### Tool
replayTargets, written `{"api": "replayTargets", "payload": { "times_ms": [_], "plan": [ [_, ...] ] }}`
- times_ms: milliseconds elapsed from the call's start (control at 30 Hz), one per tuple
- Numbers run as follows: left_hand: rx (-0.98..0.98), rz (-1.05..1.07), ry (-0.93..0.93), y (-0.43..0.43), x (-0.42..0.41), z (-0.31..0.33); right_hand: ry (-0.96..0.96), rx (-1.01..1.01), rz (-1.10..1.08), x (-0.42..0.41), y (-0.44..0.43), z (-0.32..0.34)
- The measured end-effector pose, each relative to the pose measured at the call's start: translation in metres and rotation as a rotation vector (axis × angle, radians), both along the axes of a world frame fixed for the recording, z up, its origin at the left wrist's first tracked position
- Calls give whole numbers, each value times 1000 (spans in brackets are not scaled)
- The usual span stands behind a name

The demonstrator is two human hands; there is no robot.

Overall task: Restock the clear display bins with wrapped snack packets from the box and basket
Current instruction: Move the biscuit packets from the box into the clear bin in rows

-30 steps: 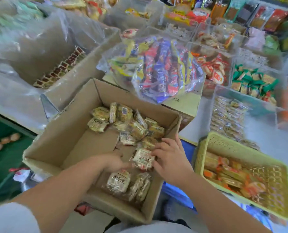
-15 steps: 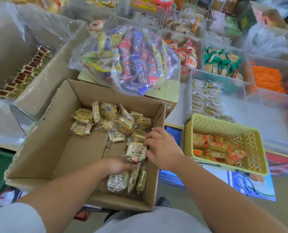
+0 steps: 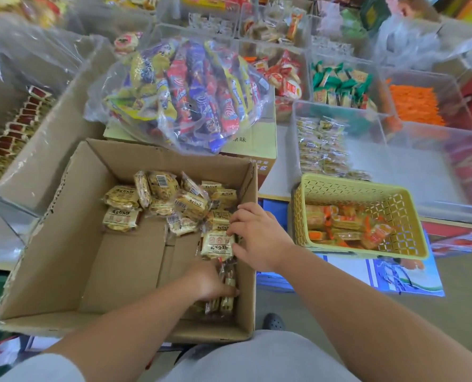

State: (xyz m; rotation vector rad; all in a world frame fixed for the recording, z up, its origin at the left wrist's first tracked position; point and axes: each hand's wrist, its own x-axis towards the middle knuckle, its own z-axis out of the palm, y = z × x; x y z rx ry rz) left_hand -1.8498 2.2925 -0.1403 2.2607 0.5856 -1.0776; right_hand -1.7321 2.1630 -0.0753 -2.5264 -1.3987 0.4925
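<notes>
An open cardboard box [image 3: 64,244] holds several yellow wrapped snack packets [image 3: 160,199] along its far and right sides. My left hand [image 3: 207,282] reaches into the box's near right corner and grips packets standing there [image 3: 226,301]. My right hand [image 3: 257,238] is over the box's right wall, fingers curled on a pile of yellow packets [image 3: 218,244]. A yellow plastic basket [image 3: 394,199] to the right holds orange wrapped snacks [image 3: 345,227]. Behind it a clear display bin [image 3: 394,161] has matching yellow packets [image 3: 323,147] stacked at its left end.
A clear bag of colourful snack sticks [image 3: 185,89] lies on a closed carton behind the box. More clear bins with red, green and orange snacks [image 3: 339,86] fill the back. A lined carton with dark red packets [image 3: 11,130] stands at left. My shoe [image 3: 273,322] shows below.
The view has shifted left and down. My left hand has pushed deeper into the near right corner onto the standing packets. My right hand stays on the pile by the right wall.
</notes>
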Motion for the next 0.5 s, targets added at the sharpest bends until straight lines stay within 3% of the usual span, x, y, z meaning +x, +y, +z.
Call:
{"api": "replayTargets", "payload": {
  "times_ms": [100,500],
  "plan": [
    [14,-11,11,-4,3,-1,-4,-5,4,0,0,0],
    [-200,339,-144,34,-5,28,4,-29,19,1,0,2]
  ]
}}
